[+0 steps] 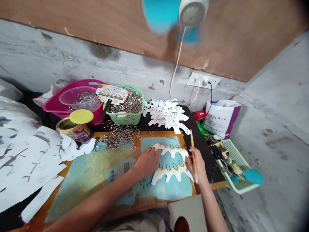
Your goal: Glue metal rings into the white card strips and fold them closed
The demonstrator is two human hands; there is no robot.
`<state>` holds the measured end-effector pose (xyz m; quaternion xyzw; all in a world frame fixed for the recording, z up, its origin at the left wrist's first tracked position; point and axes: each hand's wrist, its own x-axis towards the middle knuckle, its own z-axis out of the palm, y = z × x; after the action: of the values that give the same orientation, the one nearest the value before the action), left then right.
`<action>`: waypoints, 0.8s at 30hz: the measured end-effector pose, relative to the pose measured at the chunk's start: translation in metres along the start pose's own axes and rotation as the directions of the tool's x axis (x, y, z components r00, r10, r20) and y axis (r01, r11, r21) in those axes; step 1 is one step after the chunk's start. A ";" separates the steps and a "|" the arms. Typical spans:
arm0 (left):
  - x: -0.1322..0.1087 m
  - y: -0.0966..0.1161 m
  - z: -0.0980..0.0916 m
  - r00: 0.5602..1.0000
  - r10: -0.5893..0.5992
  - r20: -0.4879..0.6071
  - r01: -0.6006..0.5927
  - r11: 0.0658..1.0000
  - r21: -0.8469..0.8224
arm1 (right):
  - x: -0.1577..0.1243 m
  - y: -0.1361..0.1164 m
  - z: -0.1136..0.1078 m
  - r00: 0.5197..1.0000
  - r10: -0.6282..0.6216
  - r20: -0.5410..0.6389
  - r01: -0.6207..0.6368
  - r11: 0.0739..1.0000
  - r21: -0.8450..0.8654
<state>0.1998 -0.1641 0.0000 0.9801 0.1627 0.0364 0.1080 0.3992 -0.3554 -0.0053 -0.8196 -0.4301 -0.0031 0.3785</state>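
Observation:
My left hand (146,162) lies flat, fingers spread, on the worn table top (91,174), its fingertips touching the upper of two white scalloped paper cutouts (169,149) that carry metal rings. My right hand (196,164) is closed round a thin wooden stick (193,151) and rests at the right edge of the lower cutout (171,170), which also has rings set along it. A loose heap of metal rings (119,135) lies just beyond my left hand.
A green basket (125,118) of rings and a pink basin (60,108) stand at the back. A yellow-lidded tin (77,127) sits left, white paper scraps (29,154) beside it. Finished cutouts (166,116) are piled at the back; a tray (235,161) is right. A fan (190,13) hangs above.

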 end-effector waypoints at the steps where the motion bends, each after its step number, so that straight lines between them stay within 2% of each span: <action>1: 0.000 0.000 0.001 1.000 0.001 -0.010 -0.001 1.000 0.000 | 0.005 0.003 0.001 1.000 -0.022 0.003 0.023 0.999 -0.027; 6: 0.004 0.004 0.004 0.999 0.042 -0.024 -0.043 0.997 -0.061 | 0.023 0.018 -0.005 0.999 -0.026 0.025 0.028 0.996 -0.088; 10: 0.004 0.004 0.003 0.997 0.060 -0.045 -0.066 0.989 -0.130 | 0.018 0.014 -0.015 0.999 -0.007 0.034 0.012 0.990 -0.144; 12: -0.002 0.002 -0.001 0.996 0.066 -0.068 -0.076 0.983 -0.165 | 0.008 0.004 -0.025 0.999 -0.015 -0.037 0.008 0.986 -0.166; 14: -0.014 0.000 -0.008 0.992 0.092 -0.086 -0.109 0.972 -0.208 | -0.006 -0.007 -0.038 0.985 -0.009 -0.173 -0.015 0.990 -0.138; 16: -0.032 -0.001 -0.015 0.985 0.140 -0.097 -0.161 0.952 -0.259 | -0.023 -0.015 -0.050 0.951 0.097 -0.293 -0.103 0.995 -0.005; 17: -0.042 -0.002 -0.017 0.980 0.169 -0.103 -0.192 0.940 -0.283 | -0.033 -0.018 -0.055 0.932 0.194 -0.306 -0.167 0.980 0.110; 19: -0.061 0.000 -0.020 0.965 0.235 -0.116 -0.259 0.916 -0.306 | -0.051 -0.021 -0.060 0.906 0.355 -0.229 -0.241 0.879 0.411; 21: -0.075 0.003 -0.018 0.945 0.312 -0.101 -0.328 0.898 -0.294 | -0.066 -0.022 -0.058 0.912 0.405 -0.065 -0.279 0.729 0.625; 22: -0.080 0.005 -0.016 0.935 0.346 -0.078 -0.354 0.893 -0.278 | -0.072 -0.023 -0.055 0.918 0.397 0.007 -0.298 0.677 0.674; 24: -0.084 0.009 -0.010 0.925 0.381 -0.020 -0.375 0.898 -0.231 | -0.081 -0.025 -0.048 0.924 0.371 0.093 -0.330 0.650 0.685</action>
<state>0.1221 -0.1982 0.0093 0.9742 -0.0370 0.0629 0.2137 0.3461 -0.4334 0.0175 -0.6864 -0.2231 0.2073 0.6604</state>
